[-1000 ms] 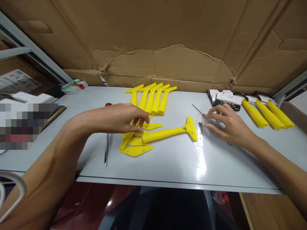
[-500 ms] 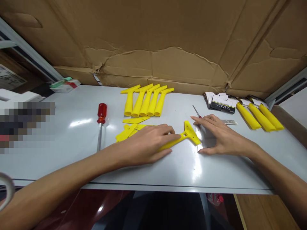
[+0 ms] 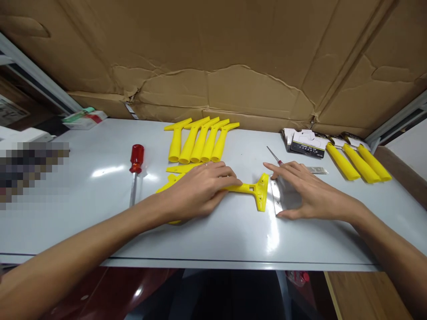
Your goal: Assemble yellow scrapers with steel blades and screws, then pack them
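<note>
One yellow scraper (image 3: 262, 192) occupies the left hand (image 3: 207, 187), one blade (image 3: 276, 198) the right (image 3: 311, 192)

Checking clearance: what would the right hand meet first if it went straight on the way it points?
Likely the yellow scraper head, just beyond the metal blade that the right hand grips; the blade would probably touch it first. Heights are unclear, so it might pass over.

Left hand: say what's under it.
The yellow T-headed handle runs under the left hand; its head and neck show to the right. Flat yellow pieces peek out around the hand. The handle's left end and parts of those pieces are covered.
</note>
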The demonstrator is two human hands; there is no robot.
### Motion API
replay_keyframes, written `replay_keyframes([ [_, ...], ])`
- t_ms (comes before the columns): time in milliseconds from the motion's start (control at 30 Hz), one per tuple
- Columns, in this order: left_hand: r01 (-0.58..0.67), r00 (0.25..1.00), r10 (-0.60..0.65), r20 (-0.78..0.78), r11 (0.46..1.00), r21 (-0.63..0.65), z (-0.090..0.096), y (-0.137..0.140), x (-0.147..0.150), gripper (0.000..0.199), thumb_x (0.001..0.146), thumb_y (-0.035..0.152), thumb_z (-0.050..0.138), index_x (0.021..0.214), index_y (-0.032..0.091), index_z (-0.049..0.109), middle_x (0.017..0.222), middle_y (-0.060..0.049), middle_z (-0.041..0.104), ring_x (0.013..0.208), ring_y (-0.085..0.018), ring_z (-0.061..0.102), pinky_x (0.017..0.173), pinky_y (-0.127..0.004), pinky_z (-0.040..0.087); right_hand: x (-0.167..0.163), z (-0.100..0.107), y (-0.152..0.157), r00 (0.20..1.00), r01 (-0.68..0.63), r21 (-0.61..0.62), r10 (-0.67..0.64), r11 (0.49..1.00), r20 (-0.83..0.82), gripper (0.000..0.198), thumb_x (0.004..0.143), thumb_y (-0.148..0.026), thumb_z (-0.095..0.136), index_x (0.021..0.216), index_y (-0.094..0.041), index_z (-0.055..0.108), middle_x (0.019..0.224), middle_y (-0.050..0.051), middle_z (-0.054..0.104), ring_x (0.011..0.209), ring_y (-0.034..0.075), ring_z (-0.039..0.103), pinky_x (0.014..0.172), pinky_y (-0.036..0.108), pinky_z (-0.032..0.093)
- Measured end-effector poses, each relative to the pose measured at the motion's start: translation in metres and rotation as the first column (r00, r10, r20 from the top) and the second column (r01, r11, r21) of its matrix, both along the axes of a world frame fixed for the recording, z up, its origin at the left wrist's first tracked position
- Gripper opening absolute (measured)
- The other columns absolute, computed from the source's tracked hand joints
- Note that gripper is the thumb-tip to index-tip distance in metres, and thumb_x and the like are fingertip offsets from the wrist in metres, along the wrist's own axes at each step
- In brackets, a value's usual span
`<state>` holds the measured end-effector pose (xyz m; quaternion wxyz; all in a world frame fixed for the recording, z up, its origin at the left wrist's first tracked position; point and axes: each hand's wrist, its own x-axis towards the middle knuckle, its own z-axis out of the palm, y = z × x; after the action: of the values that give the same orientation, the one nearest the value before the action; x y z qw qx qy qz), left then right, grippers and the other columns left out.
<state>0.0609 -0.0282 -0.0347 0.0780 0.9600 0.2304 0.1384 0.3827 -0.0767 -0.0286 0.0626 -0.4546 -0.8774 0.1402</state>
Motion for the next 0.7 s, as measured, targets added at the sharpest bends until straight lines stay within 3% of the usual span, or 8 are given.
replay_keyframes([
  [267, 0.007, 1.0, -0.006, 0.016, 0.999, -0.043, -0.0052, -0.0005, 0.0022, 0.033, 0.102, 0.015, 0.05, 0.128, 0.02, 0.069, 0.117, -0.009, 0.07, 0.107, -0.024, 0.064, 0.096, -0.039, 0.051, -0.0001, 0.0015, 0.001, 0.999, 0.04, -0.045, -0.04, 0.998, -0.002, 0.114, 0.08, -0.068, 0.077, 0.17, -0.039, 0.013, 0.133, 0.012, 0.054, 0.124, 0.038, 0.044, 0.106, 0.058, 0.042],
  [367, 0.009, 1.0, -0.009, 0.009, 0.999, -0.047, -0.0048, -0.0013, 0.0031, 0.032, 0.102, 0.014, 0.05, 0.127, 0.019, 0.069, 0.115, -0.008, 0.07, 0.106, -0.024, 0.063, 0.095, -0.04, 0.05, -0.0005, 0.0039, 0.0007, 0.999, 0.039, -0.102, -0.04, 0.994, -0.01, 0.111, 0.082, -0.064, 0.076, 0.169, -0.039, 0.012, 0.131, 0.011, 0.054, 0.123, 0.036, 0.043, 0.105, 0.057, 0.043],
  [700, 0.007, 1.0, -0.006, 0.007, 0.999, -0.054, -0.0055, -0.0025, 0.0049, 0.032, 0.101, 0.013, 0.05, 0.127, 0.021, 0.068, 0.116, -0.008, 0.07, 0.108, -0.025, 0.061, 0.095, -0.041, 0.049, 0.0005, 0.0041, 0.0012, 0.997, 0.074, -0.112, -0.078, 0.991, -0.026, 0.112, 0.077, -0.057, 0.085, 0.167, -0.045, 0.019, 0.132, 0.009, 0.055, 0.125, 0.036, 0.046, 0.105, 0.058, 0.047],
])
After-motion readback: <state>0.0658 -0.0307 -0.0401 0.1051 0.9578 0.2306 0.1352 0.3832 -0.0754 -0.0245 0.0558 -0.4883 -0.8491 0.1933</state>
